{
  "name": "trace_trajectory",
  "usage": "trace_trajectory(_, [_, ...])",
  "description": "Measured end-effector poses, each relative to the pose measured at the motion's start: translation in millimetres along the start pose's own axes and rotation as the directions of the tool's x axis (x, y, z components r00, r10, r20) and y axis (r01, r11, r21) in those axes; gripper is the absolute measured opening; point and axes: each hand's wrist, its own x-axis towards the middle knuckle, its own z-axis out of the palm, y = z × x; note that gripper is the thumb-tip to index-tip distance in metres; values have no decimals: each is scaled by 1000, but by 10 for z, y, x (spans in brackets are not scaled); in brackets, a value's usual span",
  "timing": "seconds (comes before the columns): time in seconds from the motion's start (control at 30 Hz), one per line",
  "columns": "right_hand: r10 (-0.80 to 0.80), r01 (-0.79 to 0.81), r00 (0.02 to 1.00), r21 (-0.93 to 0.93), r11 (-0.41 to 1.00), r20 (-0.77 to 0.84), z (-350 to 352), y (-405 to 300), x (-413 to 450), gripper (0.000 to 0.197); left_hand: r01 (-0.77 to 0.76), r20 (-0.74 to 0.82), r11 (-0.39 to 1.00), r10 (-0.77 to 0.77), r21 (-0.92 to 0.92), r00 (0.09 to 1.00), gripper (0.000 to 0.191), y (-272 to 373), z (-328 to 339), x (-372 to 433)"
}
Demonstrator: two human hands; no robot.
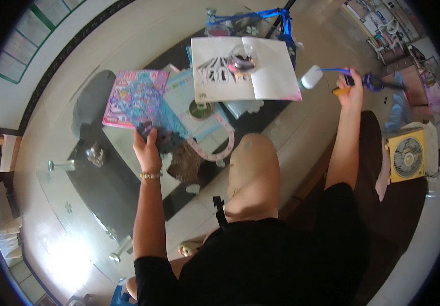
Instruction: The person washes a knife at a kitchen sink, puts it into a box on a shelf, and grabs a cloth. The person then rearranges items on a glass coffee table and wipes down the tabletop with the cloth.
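Note:
In my left hand (147, 151) is a dark, crumpled piece (166, 139), blurred and hard to identify. It lies against a translucent blue patterned sheet (147, 99), which covers part of a pink-covered booklet (112, 113). My right hand (350, 91) is raised beyond the table's right side. Its fingers close around a long blue-purple item (373, 82) with a rounded part; its exact kind is unclear. An orange piece (341, 91) sticks out below those fingers. A white rounded object (312, 77) is near the right hand, to its left.
On the glass table (90, 187) are an open paper booklet (273, 84) with bold lettering, a clear round container (243, 59), a round green tin (200, 110) and a pink-and-white curved strip (225, 151). A yellow box fan (407, 158) stands on the brown sofa (399, 206).

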Motion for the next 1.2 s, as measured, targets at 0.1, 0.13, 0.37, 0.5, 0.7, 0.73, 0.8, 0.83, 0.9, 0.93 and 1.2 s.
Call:
trace_trajectory(0.1, [263,-222,964,403,888,-48,-552,274,-629,10,-80,5,997,80,-10,997,20,-56,-99,6])
trace_trajectory(0.13, [297,-220,945,408,886,-136,-613,346,-848,10,-32,41,998,34,-63,999,19,-50,-79,-5])
trace_trajectory(0.37, [310,-244,895,228,942,-322,-410,1320,-2070,8,42,131,971,-12,-233,991,17,-144,-187,-8])
trace_trajectory(0.5, [667,-420,680,585,694,-304,-276,1858,-2694,9,40,134,954,0,-296,991,18,-161,-369,52])
trace_trajectory(0.7, [855,-772,498,377,513,-144,-241,2492,-3493,6,24,162,971,15,-236,987,28,361,-541,-659])
trace_trajectory(0.73, [889,-841,442,288,458,-121,-233,2630,-3602,12,19,159,973,18,-230,987,28,478,-575,-858])
trace_trajectory(0.8, [902,-904,400,91,418,-162,-135,2979,-3768,20,51,252,996,-33,-68,967,34,639,-622,-1273])
trace_trajectory(0.83, [937,-933,307,139,331,-168,68,3071,-3877,12,51,232,998,-39,-48,972,34,653,-768,-1479])
trace_trajectory(0.9, [956,-951,254,144,275,-146,94,3442,-3914,5,55,232,991,-82,121,969,35,688,-866,-1777])
trace_trajectory(0.93, [939,-949,283,85,304,-196,-98,3689,-3869,8,54,257,992,-82,117,963,35,656,-794,-1887])
trace_trajectory(1.2, [924,-942,308,61,329,-228,275,3639,-3971,16,265,116,895,-325,358,939,42,719,-1303,-2736])
